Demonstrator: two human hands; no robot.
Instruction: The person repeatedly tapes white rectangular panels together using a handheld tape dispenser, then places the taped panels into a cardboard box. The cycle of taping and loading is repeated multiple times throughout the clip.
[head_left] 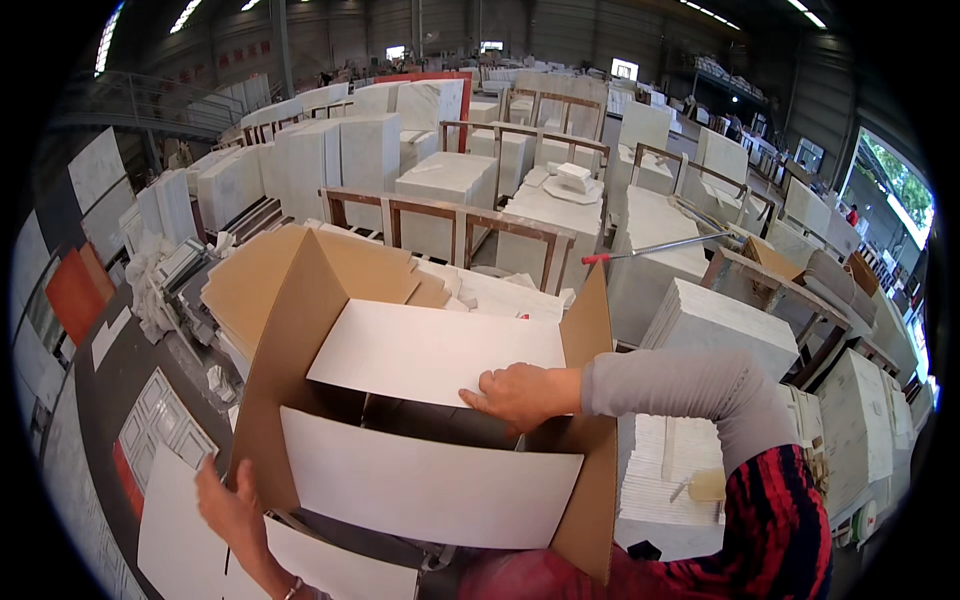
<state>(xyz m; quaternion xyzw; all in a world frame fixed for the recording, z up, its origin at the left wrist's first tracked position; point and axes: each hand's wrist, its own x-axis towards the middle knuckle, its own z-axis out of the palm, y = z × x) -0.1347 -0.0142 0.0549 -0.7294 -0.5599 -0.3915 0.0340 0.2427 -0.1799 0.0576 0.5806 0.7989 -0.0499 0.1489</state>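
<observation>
In front of me stands a cardboard box [580, 500], brown on its inner faces, with its top flaps spread and a dark gap between them. My right hand [525, 392] reaches in from the right and grips the lower edge of the far white flap [430, 345], fingers bent around it. The near white flap [425, 480] slopes toward me. Brown side flaps rise at left [290, 345] and right [588, 320]. Left of the box, my left hand [235, 515] is raised with fingers apart, holding nothing. The box's inside is mostly hidden.
Flat tan cardboard sheets [260, 270] lie behind the box. White stone slabs [715, 325] and brown metal racks [480, 220] fill the space beyond. A red-tipped metal rod [650, 248] lies across stone at right. White sheets [185, 530] are at lower left.
</observation>
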